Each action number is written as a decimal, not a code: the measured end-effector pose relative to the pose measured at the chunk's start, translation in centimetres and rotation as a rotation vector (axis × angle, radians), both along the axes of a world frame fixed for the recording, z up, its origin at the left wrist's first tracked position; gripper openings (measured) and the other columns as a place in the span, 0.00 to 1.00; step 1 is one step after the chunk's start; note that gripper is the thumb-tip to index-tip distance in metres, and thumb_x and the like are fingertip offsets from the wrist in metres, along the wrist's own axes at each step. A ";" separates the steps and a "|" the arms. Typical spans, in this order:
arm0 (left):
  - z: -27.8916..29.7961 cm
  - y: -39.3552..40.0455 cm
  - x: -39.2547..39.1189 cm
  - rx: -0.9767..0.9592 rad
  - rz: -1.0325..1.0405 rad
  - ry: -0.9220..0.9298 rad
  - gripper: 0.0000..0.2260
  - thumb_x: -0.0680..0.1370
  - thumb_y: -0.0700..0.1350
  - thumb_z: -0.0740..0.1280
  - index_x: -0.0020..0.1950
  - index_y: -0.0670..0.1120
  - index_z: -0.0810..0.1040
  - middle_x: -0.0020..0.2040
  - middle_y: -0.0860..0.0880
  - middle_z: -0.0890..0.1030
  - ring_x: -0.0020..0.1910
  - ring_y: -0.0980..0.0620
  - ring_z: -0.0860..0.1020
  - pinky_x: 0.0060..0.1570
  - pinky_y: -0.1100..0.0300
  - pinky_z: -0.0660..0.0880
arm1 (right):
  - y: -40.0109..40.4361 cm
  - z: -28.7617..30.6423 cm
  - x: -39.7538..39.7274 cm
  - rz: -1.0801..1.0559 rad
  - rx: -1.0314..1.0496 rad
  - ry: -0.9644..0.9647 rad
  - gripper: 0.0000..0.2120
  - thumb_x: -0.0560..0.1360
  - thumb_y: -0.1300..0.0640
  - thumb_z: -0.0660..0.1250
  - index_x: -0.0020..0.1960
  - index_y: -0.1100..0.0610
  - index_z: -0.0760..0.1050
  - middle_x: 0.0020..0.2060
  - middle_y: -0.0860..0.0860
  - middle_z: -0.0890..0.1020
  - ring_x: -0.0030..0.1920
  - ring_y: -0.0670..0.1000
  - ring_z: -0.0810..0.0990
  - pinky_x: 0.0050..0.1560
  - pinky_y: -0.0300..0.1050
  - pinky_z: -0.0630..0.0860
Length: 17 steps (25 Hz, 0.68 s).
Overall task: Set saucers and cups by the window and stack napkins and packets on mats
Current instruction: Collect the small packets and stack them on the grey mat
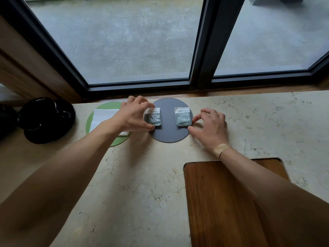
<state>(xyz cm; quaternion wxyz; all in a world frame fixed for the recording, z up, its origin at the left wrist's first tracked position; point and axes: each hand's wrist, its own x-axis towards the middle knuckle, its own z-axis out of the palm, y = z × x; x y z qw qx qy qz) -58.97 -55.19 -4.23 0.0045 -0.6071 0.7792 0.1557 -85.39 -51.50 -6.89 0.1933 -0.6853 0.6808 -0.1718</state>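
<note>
Two grey-green packets lie side by side on a round dark grey mat (169, 134) near the window. My left hand (133, 114) pinches the left packet (153, 117) at its left edge, between thumb and fingers. My right hand (210, 127) touches the right packet (183, 117) at its lower right corner with a fingertip; the thumb rests on the mat's edge. A white napkin (102, 116) lies on a round green mat (89, 122) to the left, partly under my left forearm. A black cup on a black saucer (48, 120) stands at far left.
The marble counter (142, 175) runs along a dark-framed window (201, 50). A wooden inset board (222, 202) fills the near right under my right forearm. Another black item (5, 120) sits at the left edge.
</note>
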 end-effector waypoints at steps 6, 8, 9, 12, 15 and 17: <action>-0.2 0.0 0.0 -0.018 0.002 0.003 0.31 0.66 0.60 0.72 0.68 0.57 0.69 0.63 0.51 0.69 0.63 0.48 0.61 0.59 0.49 0.61 | 0.0 0.0 0.0 -0.005 0.002 -0.007 0.11 0.70 0.45 0.71 0.50 0.47 0.77 0.65 0.48 0.72 0.67 0.54 0.63 0.62 0.48 0.63; -0.3 0.0 -0.1 -0.015 0.007 0.002 0.31 0.66 0.60 0.72 0.67 0.57 0.69 0.63 0.51 0.69 0.63 0.48 0.61 0.59 0.49 0.61 | -0.1 0.1 0.0 -0.005 0.010 0.001 0.11 0.70 0.45 0.71 0.50 0.47 0.77 0.65 0.48 0.72 0.67 0.54 0.63 0.62 0.48 0.64; -0.2 -0.1 -0.1 -0.019 0.007 -0.001 0.31 0.66 0.60 0.72 0.68 0.57 0.69 0.64 0.51 0.69 0.63 0.48 0.61 0.59 0.49 0.61 | -0.1 0.2 0.0 -0.005 0.013 0.005 0.11 0.71 0.45 0.71 0.51 0.47 0.77 0.65 0.48 0.72 0.67 0.54 0.63 0.62 0.48 0.64; -0.2 0.1 -0.1 -0.028 0.000 -0.016 0.32 0.66 0.61 0.71 0.68 0.57 0.69 0.64 0.51 0.69 0.64 0.48 0.61 0.59 0.49 0.60 | 0.0 0.3 0.0 0.004 0.016 0.012 0.11 0.71 0.46 0.71 0.51 0.47 0.77 0.65 0.48 0.71 0.67 0.54 0.63 0.62 0.48 0.64; -0.3 0.0 0.1 -0.032 -0.004 -0.022 0.35 0.66 0.62 0.71 0.70 0.56 0.67 0.66 0.51 0.68 0.65 0.47 0.60 0.61 0.48 0.60 | -0.1 0.5 0.1 0.010 0.026 0.007 0.12 0.71 0.46 0.71 0.52 0.48 0.77 0.65 0.49 0.71 0.67 0.54 0.63 0.63 0.48 0.64; 0.2 0.3 0.2 -0.035 -0.019 -0.039 0.39 0.65 0.64 0.72 0.73 0.55 0.63 0.69 0.50 0.66 0.67 0.46 0.59 0.62 0.47 0.60 | 0.1 0.7 0.0 0.022 0.033 0.010 0.13 0.72 0.46 0.70 0.53 0.48 0.77 0.65 0.49 0.72 0.67 0.54 0.63 0.63 0.49 0.65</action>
